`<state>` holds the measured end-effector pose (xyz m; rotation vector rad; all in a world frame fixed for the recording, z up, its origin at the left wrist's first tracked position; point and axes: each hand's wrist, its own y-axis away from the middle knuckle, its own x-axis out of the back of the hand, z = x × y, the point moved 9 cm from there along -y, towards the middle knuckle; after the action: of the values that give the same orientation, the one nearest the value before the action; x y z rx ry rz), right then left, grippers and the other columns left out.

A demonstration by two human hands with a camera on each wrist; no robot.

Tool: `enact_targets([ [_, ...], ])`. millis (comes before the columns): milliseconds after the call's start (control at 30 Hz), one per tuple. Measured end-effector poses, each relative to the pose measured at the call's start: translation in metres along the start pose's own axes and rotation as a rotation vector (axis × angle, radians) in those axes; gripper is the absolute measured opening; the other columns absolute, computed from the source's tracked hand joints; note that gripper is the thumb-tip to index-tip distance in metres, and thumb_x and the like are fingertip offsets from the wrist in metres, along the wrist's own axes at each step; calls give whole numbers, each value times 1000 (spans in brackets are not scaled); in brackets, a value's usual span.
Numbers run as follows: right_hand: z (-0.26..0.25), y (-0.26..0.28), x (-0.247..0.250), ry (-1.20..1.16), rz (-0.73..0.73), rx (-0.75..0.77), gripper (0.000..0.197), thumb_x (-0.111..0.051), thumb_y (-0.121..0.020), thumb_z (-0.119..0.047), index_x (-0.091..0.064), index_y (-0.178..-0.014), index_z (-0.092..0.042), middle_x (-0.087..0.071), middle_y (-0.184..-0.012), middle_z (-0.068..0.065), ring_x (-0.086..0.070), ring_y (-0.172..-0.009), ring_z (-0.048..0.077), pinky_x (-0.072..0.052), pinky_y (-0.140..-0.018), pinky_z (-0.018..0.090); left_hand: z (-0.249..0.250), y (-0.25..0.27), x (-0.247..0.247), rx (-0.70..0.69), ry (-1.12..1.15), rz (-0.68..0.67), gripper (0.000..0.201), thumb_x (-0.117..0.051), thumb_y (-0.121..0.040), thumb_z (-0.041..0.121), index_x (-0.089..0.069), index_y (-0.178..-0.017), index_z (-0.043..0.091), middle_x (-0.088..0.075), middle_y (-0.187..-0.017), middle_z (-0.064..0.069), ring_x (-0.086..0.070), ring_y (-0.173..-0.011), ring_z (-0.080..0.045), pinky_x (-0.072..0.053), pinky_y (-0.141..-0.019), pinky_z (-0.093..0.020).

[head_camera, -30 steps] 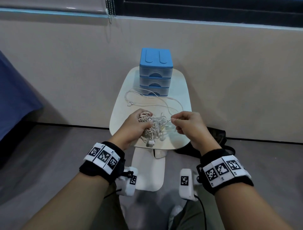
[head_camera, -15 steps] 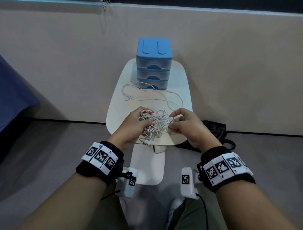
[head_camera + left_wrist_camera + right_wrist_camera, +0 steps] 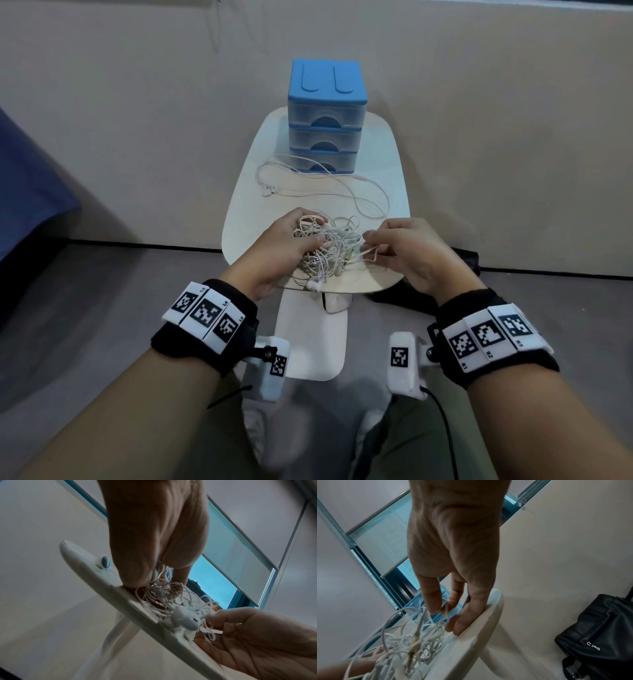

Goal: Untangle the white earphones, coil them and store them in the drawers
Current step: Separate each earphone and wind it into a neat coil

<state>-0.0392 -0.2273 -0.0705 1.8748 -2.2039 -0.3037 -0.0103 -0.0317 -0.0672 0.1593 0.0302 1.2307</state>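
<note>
A tangle of white earphones point(image 3: 329, 248) lies at the near edge of the small white table point(image 3: 383, 150). My left hand point(image 3: 291, 245) grips the tangle's left side, fingers curled into the cables point(image 3: 159, 592). One earbud point(image 3: 187, 620) hangs at the table's rim. My right hand point(image 3: 400, 246) pinches a cable loop point(image 3: 368, 251) at the tangle's right side; thumb and finger close on strands point(image 3: 443, 607) in the right wrist view. A separate loose earphone cable point(image 3: 318, 181) trails back toward the blue three-drawer unit point(image 3: 325, 116), whose drawers are closed.
The table stands against a beige wall. A black bag point(image 3: 466, 260) sits on the floor to the right of the table point(image 3: 599, 635). The table's white base point(image 3: 310, 339) lies between my knees. Something dark blue point(image 3: 27, 192) is at the left.
My right hand moved left, back in toward the tangle, and now pinches a loop of cable. The left hand keeps its grip. The head view has tilted down slightly.
</note>
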Motion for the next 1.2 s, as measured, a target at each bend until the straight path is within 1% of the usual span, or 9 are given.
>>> enact_targets([
  [100, -1, 2, -1, -1, -22, -5, 25, -65, -88, 10, -57, -72, -8, -68, -64, 7, -67, -68, 20, -61, -77, 34, 2, 1, -1, -8, 1, -1, 22, -61, -99, 1, -63, -120, 9, -72, -100, -5, -71, -92, -18, -57, -80, -30],
  [300, -6, 5, -7, -29, -87, -20, 22, -58, -87, 10, -60, -72, -6, -63, -81, 20, -63, -70, 24, -59, -85, 40, 5, 3, -2, 13, 39, -11, 22, -60, -100, -1, -62, -121, 6, -71, -96, -5, -71, -88, -16, -58, -65, -24],
  [633, 1, 7, 1, -255, 43, -59, 21, -51, -103, -11, -55, -82, -6, -60, -69, 11, -63, -60, 24, -59, -79, 42, 8, 6, -3, 19, 41, -40, 25, -58, -100, -5, -63, -121, 6, -69, -93, -4, -68, -75, -11, -55, -63, -20],
  [767, -4, 13, -10, -301, -130, -69, 33, -50, -103, -30, -50, -74, -14, -63, -73, 11, -64, -75, 26, -48, -78, 38, 10, 7, -4, 23, 58, -45, 25, -56, -100, -7, -63, -121, 6, -69, -91, -5, -68, -75, -12, -55, -63, -19],
  [867, -7, 23, -14, -287, -262, -32, 33, -58, -91, -37, -51, -65, -19, -70, -87, 10, -61, -83, 20, -38, -74, 35, 11, 8, -4, 22, 62, -46, 26, -55, -100, -8, -62, -122, 3, -69, -90, -6, -69, -72, -11, -55, -61, -19],
  [967, -14, 32, -8, -327, -285, 21, 19, -65, -83, -32, -63, -68, -19, -67, -91, 4, -56, -84, 15, -35, -73, 33, 10, 8, -4, 24, 66, -52, 26, -54, -100, -7, -61, -123, 3, -68, -95, -11, -69, -77, -15, -58, -63, -21],
  [1033, -20, 34, 1, -365, -284, 83, 12, -67, -85, -25, -60, -77, -20, -63, -85, 3, -53, -80, 14, -36, -70, 31, 10, 8, -4, 22, 65, -54, 26, -54, -101, -7, -61, -123, 3, -69, -93, -10, -69, -78, -15, -58, -63, -22],
  [1100, -23, 35, 8, -284, -268, 134, 20, -68, -88, -20, -51, -78, -23, -58, -75, 2, -50, -72, 14, -35, -66, 30, 9, 7, -4, 27, 78, -54, 27, -53, -101, -8, -61, -125, 2, -68, -92, -9, -69, -77, -14, -59, -64, -22],
  [1200, -19, 33, 16, -91, -190, 153, 17, -66, -93, -12, -55, -86, -23, -56, -66, -1, -46, -63, 13, -31, -62, 29, 9, 7, -4, 32, 77, -52, 27, -53, -101, -8, -61, -125, 2, -68, -91, -10, -69, -75, -15, -58, -60, -23],
])
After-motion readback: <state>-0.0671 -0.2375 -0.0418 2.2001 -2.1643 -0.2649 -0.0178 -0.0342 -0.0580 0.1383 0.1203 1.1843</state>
